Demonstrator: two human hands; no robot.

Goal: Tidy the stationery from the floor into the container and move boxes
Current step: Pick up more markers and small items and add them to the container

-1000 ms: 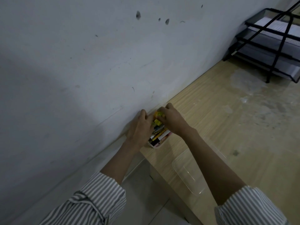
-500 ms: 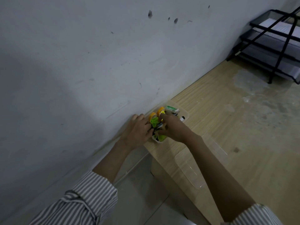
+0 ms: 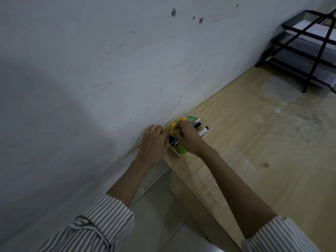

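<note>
Against the scuffed grey wall point(image 3: 91, 70) on the left, the left hand point(image 3: 154, 142) is curled, fingers folded at the near left edge of the container point(image 3: 205, 122); whether it actually grips that edge or only steadies it, I cannot tell. Right beside it, nearly touching, the right hand point(image 3: 189, 138) pinches with thumb and forefinger at a small yellow item point(image 3: 172, 127) among the stationery, the other fingers loosely bent.

That clear, shallow plastic tub sits on the pale wood-grain surface point(image 3: 254, 124), hard up to the wall, its long axis running away from the hands toward the upper right. Inside are markers point(image 3: 201, 130) with dark caps lying along that same axis, a green-and-white packet point(image 3: 193, 118) at the far end, and lime-green pieces point(image 3: 181, 150) at the near end.

Both hands are right on it, the right one working over the contents. Nearer the camera, a clear lid point(image 3: 211, 186) lies flat under the right forearm, glossy and rounded at the corners. Far right, a black wire-mesh rack point(image 3: 300, 57) stands well apart.
</note>
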